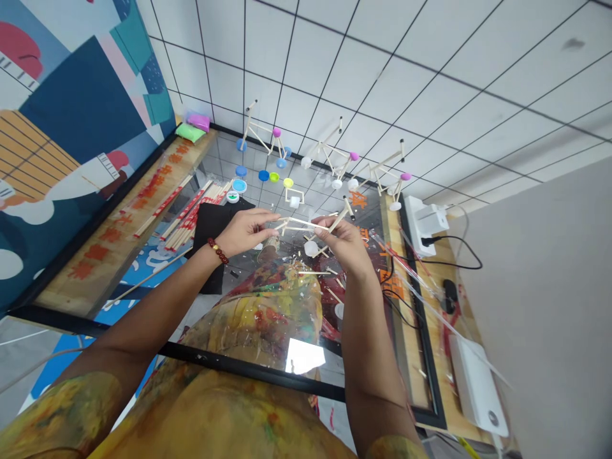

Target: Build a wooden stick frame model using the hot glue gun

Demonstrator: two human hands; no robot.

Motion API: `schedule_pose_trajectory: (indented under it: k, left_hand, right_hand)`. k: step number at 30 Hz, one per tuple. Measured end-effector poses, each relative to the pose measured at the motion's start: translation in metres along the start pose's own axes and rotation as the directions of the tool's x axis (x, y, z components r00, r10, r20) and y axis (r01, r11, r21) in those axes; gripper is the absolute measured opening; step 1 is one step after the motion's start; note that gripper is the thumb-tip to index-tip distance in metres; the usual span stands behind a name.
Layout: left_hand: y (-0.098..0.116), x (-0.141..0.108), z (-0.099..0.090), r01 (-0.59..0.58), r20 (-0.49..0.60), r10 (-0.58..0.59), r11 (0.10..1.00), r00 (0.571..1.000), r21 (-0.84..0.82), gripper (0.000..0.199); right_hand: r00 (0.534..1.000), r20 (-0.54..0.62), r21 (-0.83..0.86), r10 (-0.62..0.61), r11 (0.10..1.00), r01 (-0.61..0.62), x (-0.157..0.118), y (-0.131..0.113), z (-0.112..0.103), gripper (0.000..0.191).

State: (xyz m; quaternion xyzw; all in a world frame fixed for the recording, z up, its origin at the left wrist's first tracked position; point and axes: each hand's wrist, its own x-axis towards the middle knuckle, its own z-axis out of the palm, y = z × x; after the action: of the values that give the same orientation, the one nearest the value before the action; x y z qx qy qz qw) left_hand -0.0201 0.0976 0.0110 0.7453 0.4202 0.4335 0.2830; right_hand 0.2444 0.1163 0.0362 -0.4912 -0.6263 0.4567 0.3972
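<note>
Above the glass tabletop (268, 319), a small frame of joined wooden sticks (302, 224) spans my two hands. My left hand (243, 232) pinches its left end between thumb and fingers. At the opposite end, my right hand (345, 243) grips it, with fingers closed round the sticks. A longer stick part with a dark tip (348, 209) rises beside the right fingers. Below the frame is a white round cap (311, 248), close to the right thumb; whether it is attached cannot be made out. Cut stick pieces (314, 273) and pale scraps are scattered on the glass.
Three stick models (335, 156) with pink tops and round caps stand along the back. Coloured caps (264, 175) and red-wrapped chopsticks (196, 213) lie behind and left. A black cloth (210, 242) is near my left wrist. Power strips (423, 223) and cables line the right edge.
</note>
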Motion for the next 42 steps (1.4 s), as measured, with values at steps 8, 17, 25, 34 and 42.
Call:
schedule_pose_trajectory:
  k: [8, 17, 25, 34, 42]
  left_hand:
    - [-0.002, -0.001, 0.003, 0.026, 0.000, -0.026, 1.000, 1.000, 0.002, 0.038]
    - [-0.001, -0.002, 0.003, -0.009, -0.023, 0.010, 1.000, 1.000, 0.030, 0.034]
    - [0.000, -0.002, 0.004, -0.042, -0.033, 0.044, 0.997, 0.998, 0.068, 0.030]
    - [0.000, -0.003, 0.009, -0.018, -0.077, 0.022, 0.999, 0.997, 0.047, 0.027]
    - [-0.004, -0.003, 0.010, -0.014, -0.097, 0.031, 0.985, 0.995, 0.171, 0.023]
  right_hand:
    - [1.000, -0.021, -0.054, -0.010, 0.998, 0.009, -0.001, 0.000, 0.000, 0.030]
    - [1.000, -0.004, -0.063, 0.018, 0.998, -0.018, 0.000, 0.002, 0.002, 0.033]
    - [1.000, -0.014, -0.067, 0.005, 0.998, -0.006, 0.001, 0.006, 0.002, 0.031]
    - [1.000, 0.001, -0.053, 0.005, 0.999, -0.005, -0.001, -0.001, 0.002, 0.034]
    - [1.000, 0.009, -0.010, -0.012, 1.000, 0.012, 0.003, 0.004, 0.001, 0.029]
